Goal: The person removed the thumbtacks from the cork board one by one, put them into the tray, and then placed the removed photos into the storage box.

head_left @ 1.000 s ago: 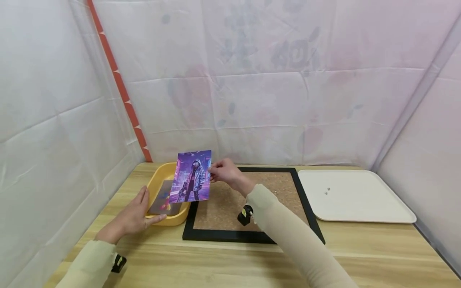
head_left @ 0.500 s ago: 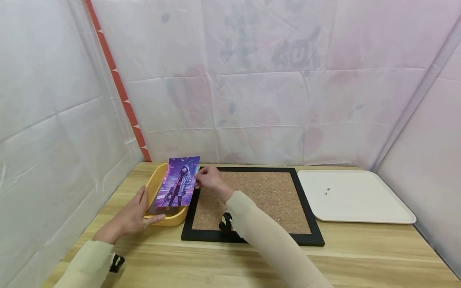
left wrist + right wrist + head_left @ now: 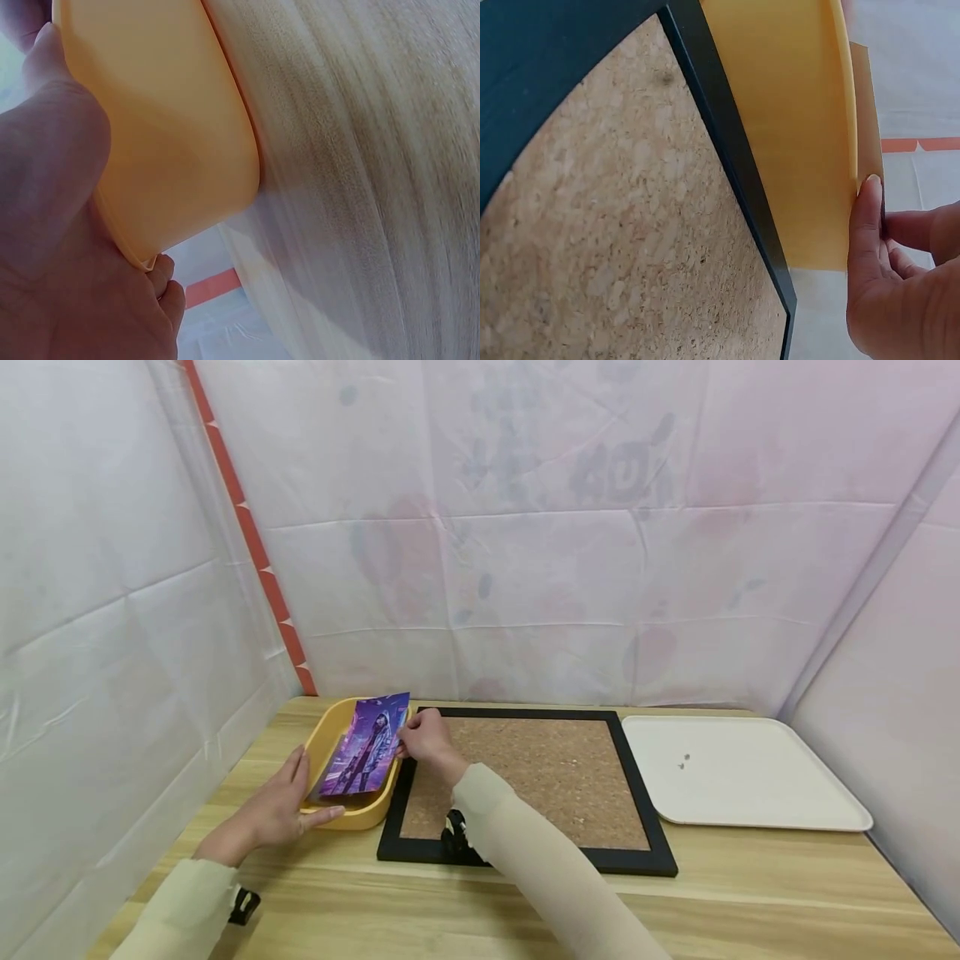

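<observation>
A purple picture print (image 3: 367,745) of a hooded figure slants over the yellow plastic tray (image 3: 356,817), its lower part down inside. My right hand (image 3: 426,737) pinches the print's right edge between thumb and fingers. From the right wrist view, the thumb (image 3: 866,217) lies along the tray's rim and the print shows its plain back. My left hand (image 3: 270,806) holds the tray's near left corner, thumb along the front and fingers along the left side. In the left wrist view, the left fingertips (image 3: 169,289) show past the rim. Another picture in the tray is mostly hidden under the print.
A cork board (image 3: 540,777) with a black frame (image 3: 525,861) lies just right of the tray, under my right forearm. Farther right lies a white tray (image 3: 750,777) with a few tiny grey pieces (image 3: 684,762). Pale curtains (image 3: 525,568) enclose the wooden table (image 3: 360,893).
My right hand has carried the print left and down into the yellow tray, covering most of the picture there. My left hand has stayed at the tray's corner.
</observation>
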The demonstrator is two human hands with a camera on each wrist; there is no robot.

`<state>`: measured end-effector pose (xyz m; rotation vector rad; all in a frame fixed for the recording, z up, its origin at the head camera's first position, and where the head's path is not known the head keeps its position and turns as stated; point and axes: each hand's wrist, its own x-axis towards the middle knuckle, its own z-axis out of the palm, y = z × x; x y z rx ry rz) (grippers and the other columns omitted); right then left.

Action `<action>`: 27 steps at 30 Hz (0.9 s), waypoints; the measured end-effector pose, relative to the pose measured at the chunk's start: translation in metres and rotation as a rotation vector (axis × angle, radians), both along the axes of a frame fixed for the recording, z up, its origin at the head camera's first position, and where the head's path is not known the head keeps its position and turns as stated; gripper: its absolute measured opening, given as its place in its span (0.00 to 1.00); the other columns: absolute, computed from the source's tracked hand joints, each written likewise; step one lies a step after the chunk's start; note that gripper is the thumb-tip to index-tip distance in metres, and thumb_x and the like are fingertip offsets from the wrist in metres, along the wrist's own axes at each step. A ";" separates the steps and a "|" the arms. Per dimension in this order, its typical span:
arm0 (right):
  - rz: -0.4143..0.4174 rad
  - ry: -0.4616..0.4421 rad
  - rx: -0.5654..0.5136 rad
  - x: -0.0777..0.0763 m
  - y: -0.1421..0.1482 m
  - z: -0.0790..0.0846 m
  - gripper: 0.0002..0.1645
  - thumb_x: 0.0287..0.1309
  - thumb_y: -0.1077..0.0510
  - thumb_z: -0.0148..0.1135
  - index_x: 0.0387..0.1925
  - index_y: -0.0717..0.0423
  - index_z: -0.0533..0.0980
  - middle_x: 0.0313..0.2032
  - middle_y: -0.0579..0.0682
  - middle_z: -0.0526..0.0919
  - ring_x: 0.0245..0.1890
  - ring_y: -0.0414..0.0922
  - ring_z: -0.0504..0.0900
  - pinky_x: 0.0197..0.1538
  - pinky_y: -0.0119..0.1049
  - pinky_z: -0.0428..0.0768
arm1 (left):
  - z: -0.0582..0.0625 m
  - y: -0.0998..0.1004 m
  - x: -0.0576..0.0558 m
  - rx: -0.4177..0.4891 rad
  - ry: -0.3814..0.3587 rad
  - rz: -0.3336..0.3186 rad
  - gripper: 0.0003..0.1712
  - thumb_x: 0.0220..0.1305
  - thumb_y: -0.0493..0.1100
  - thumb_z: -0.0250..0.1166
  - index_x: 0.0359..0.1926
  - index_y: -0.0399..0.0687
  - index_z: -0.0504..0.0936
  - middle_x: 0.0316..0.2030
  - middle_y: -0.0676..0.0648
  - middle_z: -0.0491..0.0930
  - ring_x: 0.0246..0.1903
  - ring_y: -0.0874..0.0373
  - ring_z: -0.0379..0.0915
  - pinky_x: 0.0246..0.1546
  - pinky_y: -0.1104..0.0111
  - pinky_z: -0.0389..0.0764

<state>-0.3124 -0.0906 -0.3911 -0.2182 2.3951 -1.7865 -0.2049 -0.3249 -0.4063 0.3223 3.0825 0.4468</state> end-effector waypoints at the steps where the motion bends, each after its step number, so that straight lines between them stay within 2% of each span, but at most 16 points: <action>1: -0.004 0.006 0.012 0.000 0.000 0.000 0.13 0.71 0.66 0.59 0.28 0.67 0.81 0.20 0.54 0.85 0.31 0.58 0.90 0.36 0.44 0.88 | 0.000 0.000 0.000 -0.003 0.004 -0.004 0.71 0.63 0.71 0.64 0.74 0.16 0.40 0.74 0.16 0.37 0.70 0.18 0.45 0.68 0.33 0.57; 6: 0.001 0.055 0.072 -0.001 -0.004 0.003 0.13 0.69 0.65 0.60 0.27 0.64 0.84 0.17 0.52 0.85 0.23 0.50 0.89 0.26 0.31 0.82 | 0.001 0.000 0.000 -0.003 0.011 -0.008 0.71 0.64 0.70 0.65 0.74 0.15 0.40 0.74 0.16 0.38 0.70 0.18 0.46 0.68 0.34 0.58; 8: 0.011 0.067 0.089 -0.002 -0.007 0.005 0.14 0.69 0.66 0.61 0.26 0.64 0.85 0.16 0.52 0.85 0.21 0.47 0.88 0.27 0.31 0.84 | 0.001 0.000 0.000 0.001 0.012 -0.008 0.71 0.64 0.70 0.65 0.74 0.15 0.40 0.74 0.16 0.38 0.70 0.18 0.46 0.68 0.34 0.58; 11: 0.020 0.056 0.092 -0.002 -0.011 0.005 0.15 0.68 0.66 0.61 0.25 0.66 0.85 0.16 0.52 0.85 0.21 0.47 0.89 0.31 0.37 0.87 | 0.002 0.001 0.000 0.003 0.009 -0.003 0.71 0.63 0.70 0.66 0.74 0.15 0.40 0.74 0.16 0.38 0.70 0.17 0.46 0.67 0.34 0.59; 17: 0.034 0.035 0.059 0.002 -0.019 0.003 0.20 0.67 0.69 0.60 0.18 0.66 0.82 0.18 0.54 0.85 0.29 0.57 0.90 0.34 0.44 0.88 | 0.002 0.003 0.000 -0.002 -0.002 0.002 0.72 0.63 0.72 0.64 0.74 0.16 0.40 0.74 0.17 0.39 0.70 0.18 0.46 0.68 0.34 0.59; 22: 0.029 0.076 0.098 0.004 -0.023 0.003 0.29 0.67 0.69 0.61 0.08 0.59 0.71 0.17 0.54 0.85 0.26 0.55 0.90 0.28 0.38 0.87 | 0.000 0.001 -0.002 0.008 0.022 -0.002 0.72 0.63 0.72 0.64 0.74 0.15 0.41 0.74 0.17 0.38 0.71 0.19 0.46 0.68 0.34 0.58; 27: 0.024 0.089 0.138 0.007 -0.027 0.003 0.25 0.66 0.68 0.62 0.11 0.64 0.75 0.18 0.55 0.86 0.22 0.49 0.89 0.20 0.30 0.81 | -0.001 0.001 -0.001 0.003 0.029 -0.005 0.72 0.62 0.72 0.64 0.74 0.15 0.42 0.74 0.17 0.39 0.71 0.18 0.46 0.68 0.34 0.58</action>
